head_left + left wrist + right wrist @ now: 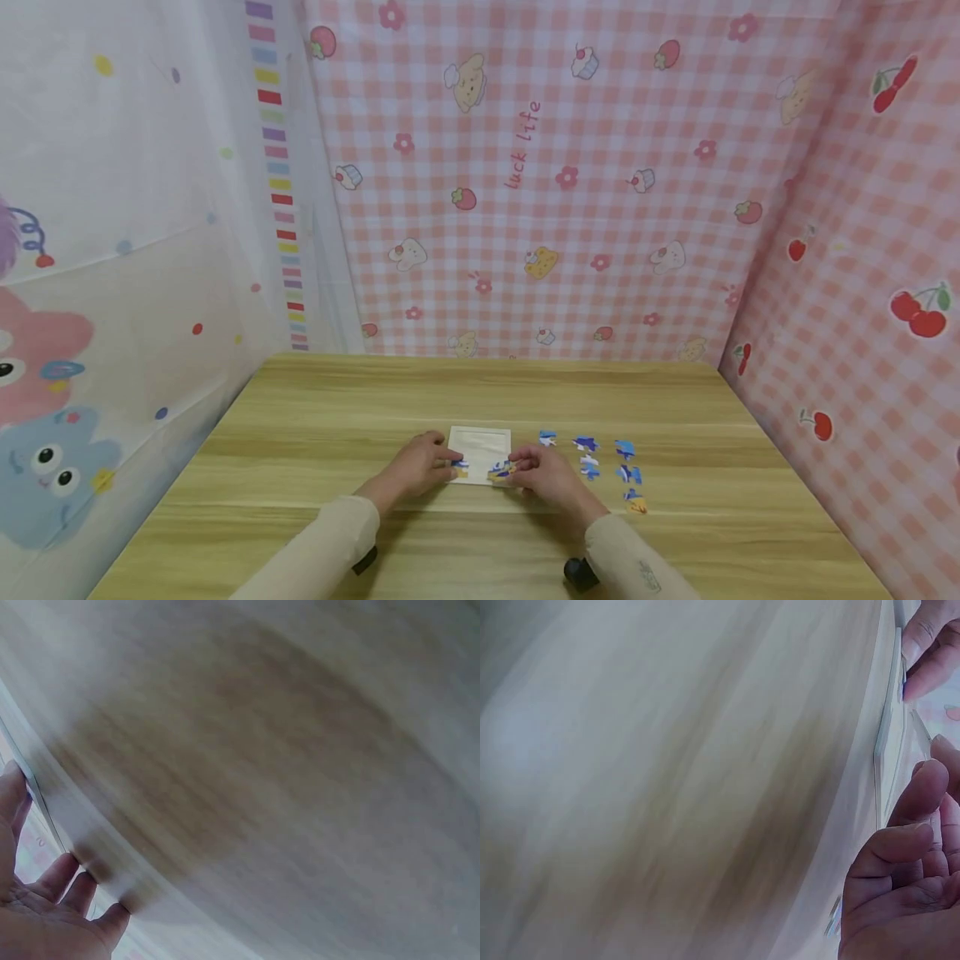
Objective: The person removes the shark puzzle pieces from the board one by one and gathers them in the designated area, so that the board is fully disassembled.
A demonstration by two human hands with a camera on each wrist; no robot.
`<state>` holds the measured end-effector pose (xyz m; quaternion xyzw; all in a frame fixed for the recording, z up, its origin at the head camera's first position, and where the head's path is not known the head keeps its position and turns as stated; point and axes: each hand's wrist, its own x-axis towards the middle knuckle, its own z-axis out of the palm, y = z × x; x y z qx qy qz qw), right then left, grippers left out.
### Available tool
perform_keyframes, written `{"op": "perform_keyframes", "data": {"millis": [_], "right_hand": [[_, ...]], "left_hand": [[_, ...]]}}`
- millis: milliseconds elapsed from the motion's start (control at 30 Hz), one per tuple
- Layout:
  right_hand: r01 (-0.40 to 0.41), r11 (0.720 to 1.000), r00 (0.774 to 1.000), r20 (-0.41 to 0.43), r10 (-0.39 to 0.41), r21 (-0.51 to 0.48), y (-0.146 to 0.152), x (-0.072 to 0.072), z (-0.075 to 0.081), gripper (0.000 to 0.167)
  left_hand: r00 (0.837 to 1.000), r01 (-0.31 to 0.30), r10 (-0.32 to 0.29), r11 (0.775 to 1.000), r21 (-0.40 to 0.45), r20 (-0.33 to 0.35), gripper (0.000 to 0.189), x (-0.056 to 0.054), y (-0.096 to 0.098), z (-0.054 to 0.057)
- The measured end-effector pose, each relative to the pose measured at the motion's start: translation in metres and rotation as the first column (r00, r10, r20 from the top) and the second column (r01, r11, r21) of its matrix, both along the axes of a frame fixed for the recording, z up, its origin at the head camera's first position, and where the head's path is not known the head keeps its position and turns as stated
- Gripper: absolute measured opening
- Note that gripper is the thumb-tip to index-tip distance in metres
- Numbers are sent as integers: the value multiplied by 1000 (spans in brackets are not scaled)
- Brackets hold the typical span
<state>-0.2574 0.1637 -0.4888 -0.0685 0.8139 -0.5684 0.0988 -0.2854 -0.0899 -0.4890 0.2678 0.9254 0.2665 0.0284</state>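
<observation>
A shallow white puzzle tray [480,430] lies on the table between the two hands. The left hand [420,465] rests at the tray's left edge, fingers extended, fingertips beside a blue and orange jigsaw piece [461,472] in the front left corner. In the left wrist view, the left hand's [52,915] fingers are spread along the edge. At the front right corner the right hand [546,472] holds a blue, white and yellow jigsaw piece [499,472] with thumb and curled fingers. The right wrist view shows the right hand [911,862], its grip partly hidden.
Several loose jigsaw pieces lie right of the tray, among them a dark blue piece [586,443] and an orange one [636,502]. The wooden table [315,400] meets a pink checked cloth [645,283] at the back and cloth walls on both sides.
</observation>
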Motion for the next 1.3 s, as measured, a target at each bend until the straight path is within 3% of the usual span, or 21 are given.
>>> {"op": "perform_keyframes", "data": {"millis": [233,667,967,1300], "right_hand": [[-9,1000,1000,-9,9,-14,34,3,4,29],[24,997,1000,-8,-24,67,110,21,14,33],[32,990,999,-34,-28,139,129,26,6,30],[82,957,996,-68,-65,279,129,23,-3,28]], "left_hand": [[1000,8,-8,1000,-10,-8,29,-4,1,-1],[1000,3,-3,1000,6,-7,29,-9,0,2],[1000,-3,3,1000,1,18,29,-3,-1,-2],[1000,1,-1,1000,4,24,30,-1,1,-1]]}}
